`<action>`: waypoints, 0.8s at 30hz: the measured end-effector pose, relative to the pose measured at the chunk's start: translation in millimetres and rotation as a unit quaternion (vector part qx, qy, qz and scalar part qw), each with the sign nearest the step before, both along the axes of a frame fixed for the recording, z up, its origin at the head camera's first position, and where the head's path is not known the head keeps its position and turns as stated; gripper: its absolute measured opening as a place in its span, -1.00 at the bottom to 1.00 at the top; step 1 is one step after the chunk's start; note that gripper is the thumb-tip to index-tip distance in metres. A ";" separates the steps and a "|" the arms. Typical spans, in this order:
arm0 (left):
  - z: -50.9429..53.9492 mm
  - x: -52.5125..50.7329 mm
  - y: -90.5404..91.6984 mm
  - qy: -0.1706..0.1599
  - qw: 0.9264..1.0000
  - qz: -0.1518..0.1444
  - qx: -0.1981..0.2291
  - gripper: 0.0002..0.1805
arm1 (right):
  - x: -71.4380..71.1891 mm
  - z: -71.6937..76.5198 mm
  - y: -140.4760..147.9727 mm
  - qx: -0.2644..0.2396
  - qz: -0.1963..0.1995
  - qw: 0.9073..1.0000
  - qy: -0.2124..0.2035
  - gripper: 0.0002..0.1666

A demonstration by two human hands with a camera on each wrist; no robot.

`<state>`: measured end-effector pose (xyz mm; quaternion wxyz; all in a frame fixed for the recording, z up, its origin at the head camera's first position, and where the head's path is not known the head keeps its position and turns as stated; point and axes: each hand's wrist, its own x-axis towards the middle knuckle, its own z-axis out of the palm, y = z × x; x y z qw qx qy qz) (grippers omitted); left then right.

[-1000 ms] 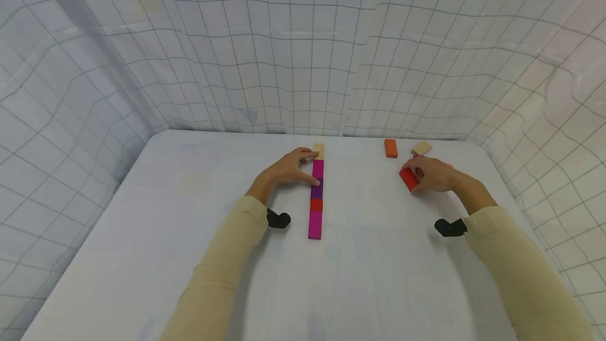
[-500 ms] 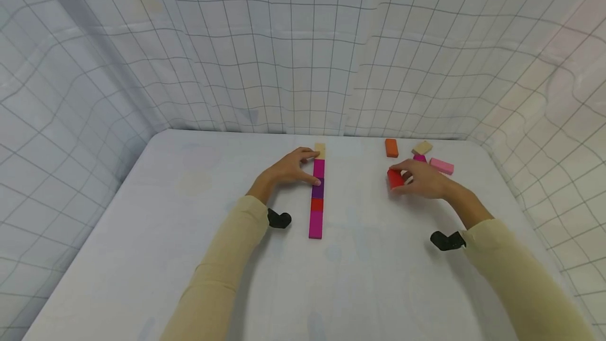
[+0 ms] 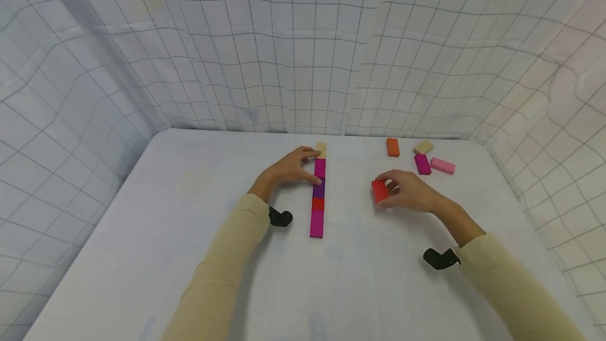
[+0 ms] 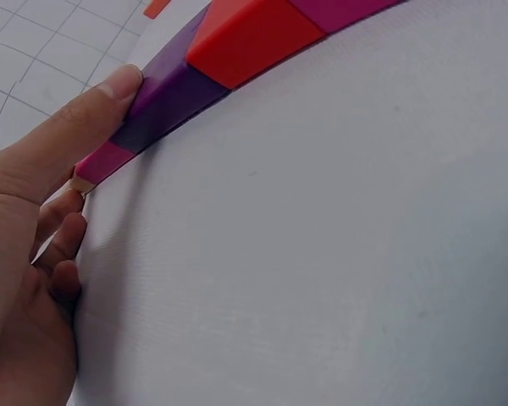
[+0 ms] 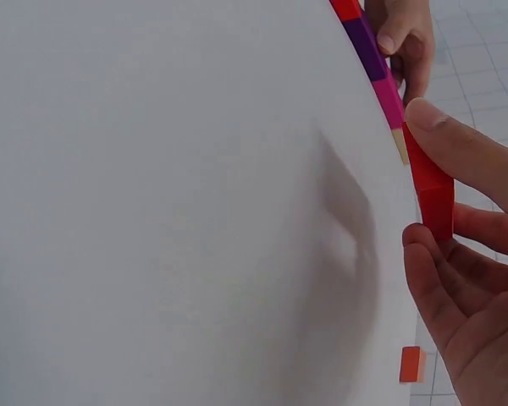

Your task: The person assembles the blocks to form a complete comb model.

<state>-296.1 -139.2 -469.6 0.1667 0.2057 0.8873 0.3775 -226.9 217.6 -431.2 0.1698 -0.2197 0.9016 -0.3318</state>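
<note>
A straight row of coloured blocks runs away from me on the white table: a magenta block (image 3: pixel 316 224) nearest, then a red block (image 3: pixel 318 204), a purple block (image 3: pixel 319 191), another magenta block (image 3: pixel 320 168) and a cream block (image 3: pixel 321 150). From the left side, my left hand (image 3: pixel 290 168) touches the row, its thumb on the purple block and a forefinger at the cream one. To the right of the row, my right hand (image 3: pixel 411 191) pinches a loose red block (image 5: pixel 432 182) between thumb and fingers. In the right wrist view it appears held above the table.
At the back right lie an orange block (image 3: pixel 392 147), a cream block (image 3: pixel 423 147), a magenta block (image 3: pixel 423 164) and a pink block (image 3: pixel 442 166). White grid-patterned curtains (image 3: pixel 265 57) enclose the table's back and sides.
My right hand has carried the red block left and slightly toward me, away from the loose blocks, uncovering the magenta and pink ones. My left hand stays at the row.
</note>
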 end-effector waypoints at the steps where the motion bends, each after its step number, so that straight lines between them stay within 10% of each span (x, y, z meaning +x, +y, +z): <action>1: 0.0 -0.2 0.0 -0.002 1.000 -0.001 0.000 0.04 | 1.5 -1.2 -2.1 -0.004 0.001 1.000 0.003 -0.22; 24: 2.6 1.5 1.3 -0.004 1.000 0.000 -0.015 0.04 | 31.4 -11.0 -37.6 0.008 0.075 0.996 0.048 -0.24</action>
